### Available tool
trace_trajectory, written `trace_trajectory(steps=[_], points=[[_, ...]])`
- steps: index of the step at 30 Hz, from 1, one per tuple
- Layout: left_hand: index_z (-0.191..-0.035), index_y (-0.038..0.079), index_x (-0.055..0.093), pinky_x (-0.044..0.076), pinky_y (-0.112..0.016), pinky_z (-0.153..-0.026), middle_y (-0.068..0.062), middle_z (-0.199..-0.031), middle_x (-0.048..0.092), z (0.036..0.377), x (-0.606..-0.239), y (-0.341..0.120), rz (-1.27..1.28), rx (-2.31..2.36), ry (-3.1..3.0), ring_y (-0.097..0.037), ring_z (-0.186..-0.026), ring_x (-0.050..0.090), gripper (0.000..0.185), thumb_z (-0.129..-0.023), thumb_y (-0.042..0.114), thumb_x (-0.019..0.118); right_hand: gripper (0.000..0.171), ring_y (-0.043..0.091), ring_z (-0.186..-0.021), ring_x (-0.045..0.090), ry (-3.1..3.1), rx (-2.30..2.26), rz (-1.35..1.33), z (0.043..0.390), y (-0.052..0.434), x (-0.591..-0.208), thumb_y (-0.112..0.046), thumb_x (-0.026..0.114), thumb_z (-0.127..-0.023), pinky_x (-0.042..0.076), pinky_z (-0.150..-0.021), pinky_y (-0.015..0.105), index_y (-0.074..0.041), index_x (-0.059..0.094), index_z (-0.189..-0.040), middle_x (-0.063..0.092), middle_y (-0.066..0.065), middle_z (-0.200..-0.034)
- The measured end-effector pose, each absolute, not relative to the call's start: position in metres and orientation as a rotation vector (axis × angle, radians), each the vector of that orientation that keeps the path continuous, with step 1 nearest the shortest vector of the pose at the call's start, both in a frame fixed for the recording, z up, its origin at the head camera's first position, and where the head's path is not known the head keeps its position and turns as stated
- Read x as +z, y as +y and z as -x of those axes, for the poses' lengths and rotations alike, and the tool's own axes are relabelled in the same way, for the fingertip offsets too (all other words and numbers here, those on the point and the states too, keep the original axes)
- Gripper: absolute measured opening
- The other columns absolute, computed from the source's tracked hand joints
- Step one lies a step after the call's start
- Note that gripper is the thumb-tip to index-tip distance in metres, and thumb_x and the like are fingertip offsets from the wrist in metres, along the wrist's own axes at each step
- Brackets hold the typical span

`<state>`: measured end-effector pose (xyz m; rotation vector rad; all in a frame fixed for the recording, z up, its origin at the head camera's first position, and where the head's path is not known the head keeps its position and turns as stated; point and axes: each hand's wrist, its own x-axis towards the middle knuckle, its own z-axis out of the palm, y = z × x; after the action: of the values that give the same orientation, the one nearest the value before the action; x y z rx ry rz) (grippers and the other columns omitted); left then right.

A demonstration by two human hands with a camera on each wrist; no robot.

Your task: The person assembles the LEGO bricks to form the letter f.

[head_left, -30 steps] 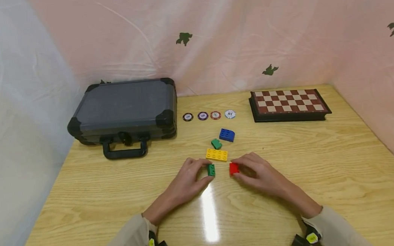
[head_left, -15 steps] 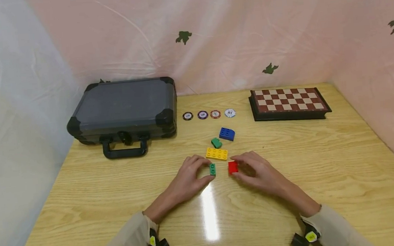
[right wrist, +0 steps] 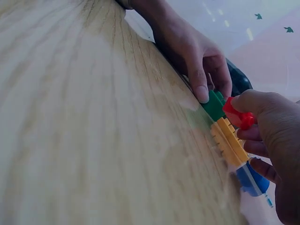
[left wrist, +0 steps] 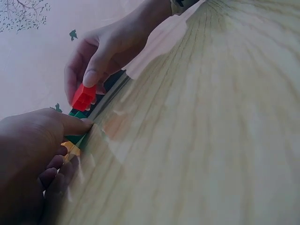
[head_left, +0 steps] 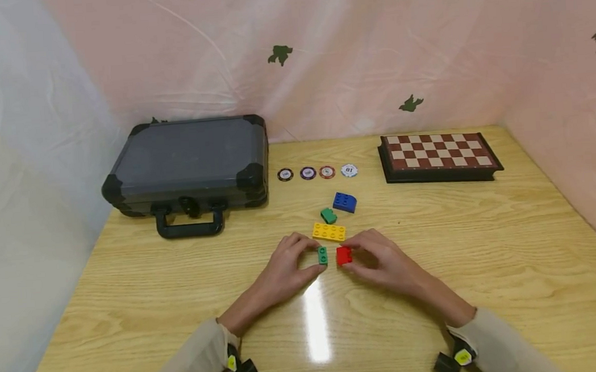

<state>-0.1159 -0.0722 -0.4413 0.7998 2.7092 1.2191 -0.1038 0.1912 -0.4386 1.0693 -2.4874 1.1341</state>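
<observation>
Between thumb and fingers, my left hand (head_left: 286,271) pinches a small green toy brick (head_left: 323,255) with its studs facing up, on the table. Just to its right, my right hand (head_left: 386,262) pinches a red toy brick (head_left: 344,255) turned on its side, studs toward the palm. A narrow gap parts the two bricks in the head view. From the left wrist, the red brick (left wrist: 84,97) appears higher than the green one, which the left thumb partly covers. A yellow brick (head_left: 329,232) lies just beyond both hands. Behind it are another green brick (head_left: 328,216) and a blue brick (head_left: 344,202).
A dark grey case (head_left: 194,158) with a black handle stands at the back left of the wooden table (head_left: 131,298). Several poker chips (head_left: 308,173) form a row beside it. At the back right lies a chessboard box (head_left: 439,157). Pale cloth hangs behind and at the sides.
The right hand has moved left with the red brick, bringing it closer to the green one. The left hand has tipped the green brick so its studs face up.
</observation>
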Motion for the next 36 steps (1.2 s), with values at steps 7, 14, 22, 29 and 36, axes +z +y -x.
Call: trace_trajectory(steps=[7,14,22,29,36], points=[[-0.121,0.009,0.07,0.046,-0.043,-0.095,-0.002,-0.116,0.061,0.116,-0.441,-0.071,-0.842,1.218,2.726,-0.021,-0.108,0.053,0.034,-0.092,0.025,0.081,0.038,0.018,-0.107,0.06,-2.459,1.123,-1.089,0.106,0.181,-0.438,-0.01,0.085,-0.085,0.052,-0.091,0.038,-0.008,0.071,-0.121,0.068,-0.001,-0.115],[-0.12,0.008,0.07,0.047,-0.042,-0.092,-0.002,-0.115,0.062,0.116,-0.441,-0.072,-0.871,1.221,2.735,-0.021,-0.105,0.054,0.035,-0.091,0.023,0.082,0.04,0.017,-0.106,0.059,-2.452,1.103,-1.092,0.109,0.174,-0.439,-0.011,0.085,-0.085,0.053,-0.09,0.038,-0.009,0.071,-0.122,0.067,-0.001,-0.115],[-0.121,0.007,0.07,0.047,-0.042,-0.093,-0.003,-0.116,0.062,0.116,-0.442,-0.072,-0.88,1.214,2.738,-0.021,-0.106,0.054,0.036,-0.091,0.022,0.083,0.041,0.017,-0.106,0.059,-2.458,1.081,-1.106,0.111,0.168,-0.438,-0.012,0.085,-0.085,0.053,-0.09,0.039,-0.008,0.07,-0.123,0.067,0.0,-0.116],[-0.121,0.006,0.07,0.047,-0.042,-0.093,-0.004,-0.115,0.062,0.116,-0.443,-0.072,-0.894,1.211,2.745,-0.022,-0.105,0.054,0.036,-0.09,0.022,0.083,0.041,0.016,-0.106,0.059,-2.502,1.115,-1.072,0.112,0.165,-0.437,-0.015,0.084,-0.088,0.053,-0.09,0.04,-0.007,0.068,-0.125,0.068,-0.002,-0.115],[-0.122,0.006,0.07,0.047,-0.041,-0.094,-0.004,-0.116,0.062,0.116,-0.443,-0.072,-0.897,1.208,2.748,-0.022,-0.106,0.054,0.037,-0.09,0.021,0.083,0.038,0.018,-0.109,0.059,-2.47,1.155,-1.074,0.114,0.161,-0.439,-0.013,0.085,-0.087,0.052,-0.093,0.04,-0.01,0.069,-0.121,0.067,-0.001,-0.116]])
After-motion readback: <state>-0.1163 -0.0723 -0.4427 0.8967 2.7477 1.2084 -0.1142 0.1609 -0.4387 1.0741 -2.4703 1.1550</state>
